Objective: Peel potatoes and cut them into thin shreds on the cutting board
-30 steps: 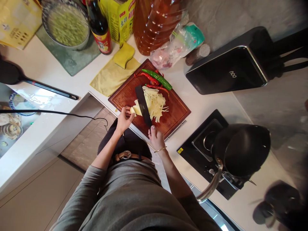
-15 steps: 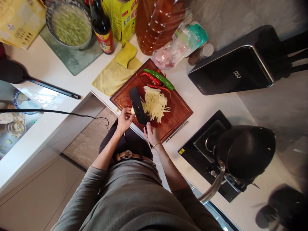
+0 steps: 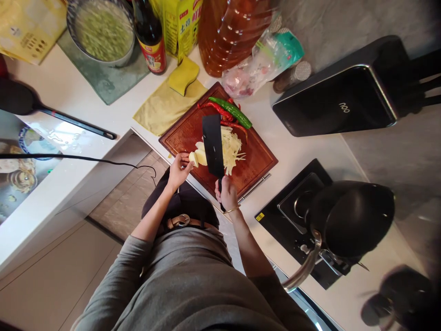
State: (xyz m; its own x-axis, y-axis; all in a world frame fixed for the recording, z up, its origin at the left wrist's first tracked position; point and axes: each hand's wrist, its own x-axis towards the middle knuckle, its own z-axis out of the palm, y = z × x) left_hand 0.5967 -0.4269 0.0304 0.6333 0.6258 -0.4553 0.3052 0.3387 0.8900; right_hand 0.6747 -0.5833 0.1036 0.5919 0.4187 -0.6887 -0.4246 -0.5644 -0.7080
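My right hand (image 3: pixel 228 194) is closed around the handle of a black cleaver (image 3: pixel 213 146). Its broad blade lies over the wooden cutting board (image 3: pixel 257 158) and covers part of a heap of pale potato shreds (image 3: pixel 231 148). At the board's near left edge, the fingers of my left hand (image 3: pixel 179 171) pinch a piece of potato (image 3: pixel 193 159). Other pale slices rest between that piece and the blade. Toward the far corner lie a green chili pepper (image 3: pixel 232 112) and several red chili peppers (image 3: pixel 220 110).
A yellow cloth (image 3: pixel 165 108) lies beside the board. Behind stand a soy sauce bottle (image 3: pixel 151 43), a large oil jug (image 3: pixel 230 34) and a plastic bag (image 3: pixel 251 73). On the right are a black knife block (image 3: pixel 334 101) and a wok (image 3: pixel 358 218) on the stove.
The cleaver has moved right, away from my left hand, and its blade has turned more upright in view. Potato slices that it covered now show. My left hand has barely moved.
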